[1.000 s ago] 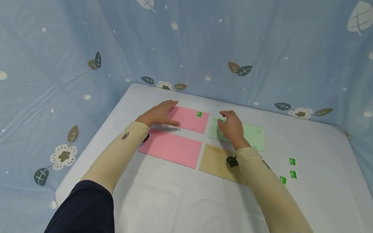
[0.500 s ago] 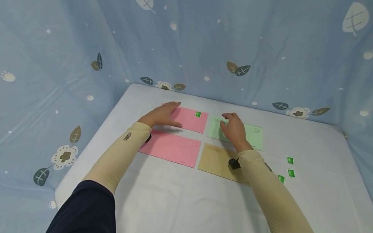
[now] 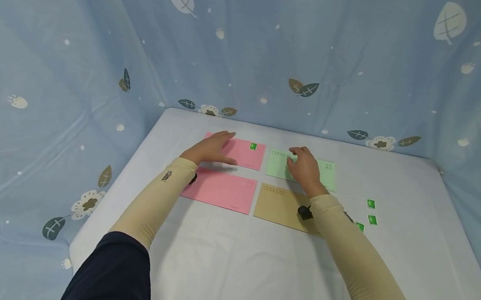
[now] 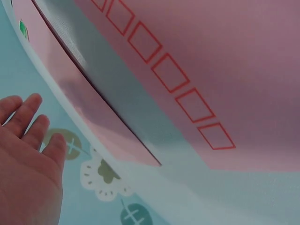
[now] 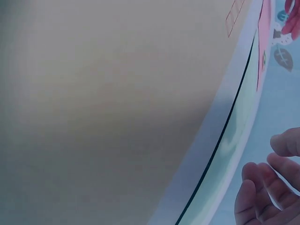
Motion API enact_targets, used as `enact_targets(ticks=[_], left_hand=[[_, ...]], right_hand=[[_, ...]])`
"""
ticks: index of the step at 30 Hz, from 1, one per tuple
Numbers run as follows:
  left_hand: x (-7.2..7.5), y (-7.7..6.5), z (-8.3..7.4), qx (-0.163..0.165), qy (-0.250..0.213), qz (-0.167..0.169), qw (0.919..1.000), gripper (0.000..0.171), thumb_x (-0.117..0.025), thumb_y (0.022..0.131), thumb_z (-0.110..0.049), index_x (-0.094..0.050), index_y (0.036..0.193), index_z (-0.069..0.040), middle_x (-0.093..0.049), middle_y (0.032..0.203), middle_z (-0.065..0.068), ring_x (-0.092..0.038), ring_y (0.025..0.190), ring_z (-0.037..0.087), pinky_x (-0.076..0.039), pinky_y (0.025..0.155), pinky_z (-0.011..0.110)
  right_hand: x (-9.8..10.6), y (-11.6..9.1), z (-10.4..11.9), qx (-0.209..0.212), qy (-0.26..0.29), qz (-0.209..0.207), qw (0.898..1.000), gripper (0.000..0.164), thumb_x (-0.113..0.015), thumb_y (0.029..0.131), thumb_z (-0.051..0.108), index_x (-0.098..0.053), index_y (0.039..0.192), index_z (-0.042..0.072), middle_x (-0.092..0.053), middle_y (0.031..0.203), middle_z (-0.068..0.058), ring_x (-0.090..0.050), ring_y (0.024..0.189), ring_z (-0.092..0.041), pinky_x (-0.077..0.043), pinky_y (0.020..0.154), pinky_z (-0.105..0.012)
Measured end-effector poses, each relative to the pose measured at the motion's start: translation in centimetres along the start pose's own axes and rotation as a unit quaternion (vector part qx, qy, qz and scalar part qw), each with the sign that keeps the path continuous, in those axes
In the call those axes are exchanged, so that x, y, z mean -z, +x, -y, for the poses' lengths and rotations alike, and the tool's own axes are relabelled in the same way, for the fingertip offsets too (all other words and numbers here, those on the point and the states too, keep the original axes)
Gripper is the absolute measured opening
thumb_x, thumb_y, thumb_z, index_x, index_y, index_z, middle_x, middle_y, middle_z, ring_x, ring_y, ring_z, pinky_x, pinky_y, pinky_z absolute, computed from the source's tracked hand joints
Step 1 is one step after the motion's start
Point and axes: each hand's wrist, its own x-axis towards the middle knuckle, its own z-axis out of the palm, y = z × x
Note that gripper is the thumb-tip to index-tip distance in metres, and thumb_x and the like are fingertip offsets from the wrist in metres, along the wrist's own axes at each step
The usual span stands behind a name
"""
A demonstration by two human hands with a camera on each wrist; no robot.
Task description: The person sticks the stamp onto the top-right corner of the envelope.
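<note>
My left hand (image 3: 211, 149) hovers over the left part of the far pink envelope (image 3: 246, 158), fingers extended and thumb spread, holding nothing. That envelope bears a green stamp (image 3: 253, 146) at its upper right. Over the light green envelope (image 3: 325, 177) is my right hand (image 3: 306, 168), its fingers loosely bent. In the right wrist view a gap shows between the thumb and fingers of this hand (image 5: 269, 192), with nothing in it. A second pink envelope (image 3: 223, 192) lies nearer, below the left hand. Beside it the tan envelope (image 3: 278, 207) is partly hidden by my right forearm.
Three loose green stamps lie right of the envelopes: a far one (image 3: 371, 204), a middle one (image 3: 372, 220) and a near one (image 3: 359, 226) at the forearm's edge. The white table (image 3: 229, 265) meets a blue patterned curtain (image 3: 241, 48) at the back and left.
Both hands have shifted slightly right over their envelopes, keeping nearly the same shape. The head view has turned a little, so the envelopes and stamps appear slightly further left.
</note>
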Motion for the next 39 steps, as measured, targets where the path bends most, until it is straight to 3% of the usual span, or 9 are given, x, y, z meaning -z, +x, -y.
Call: enact_targets(ticks=[20, 39], left_hand=[[-0.6, 0.9, -1.4, -0.004, 0.011, 0.001, 0.9999, 0.115, -0.077, 0.078, -0.068, -0.02, 0.165, -0.018, -0.019, 0.169, 0.011, -0.015, 0.156, 0.028, -0.021, 0.124, 0.05], [-1.4, 1.8, -3.0, -0.017, 0.025, -0.006, 0.9995, 0.116, -0.076, 0.076, -0.071, -0.021, 0.165, -0.019, -0.021, 0.168, 0.009, -0.018, 0.155, 0.026, -0.022, 0.124, 0.047]], right_hand=[[1.0, -0.8, -1.4, -0.017, 0.004, -0.01, 1.0, 0.039, -0.057, 0.103, 0.018, -0.061, 0.138, 0.002, -0.058, 0.131, -0.019, -0.047, 0.055, -0.018, -0.042, 0.056, -0.036], [2.2, -1.2, -2.4, -0.031, -0.01, -0.018, 0.999, 0.039, -0.057, 0.103, 0.018, -0.061, 0.138, 0.001, -0.059, 0.131, -0.019, -0.05, 0.059, -0.021, -0.049, 0.064, -0.042]])
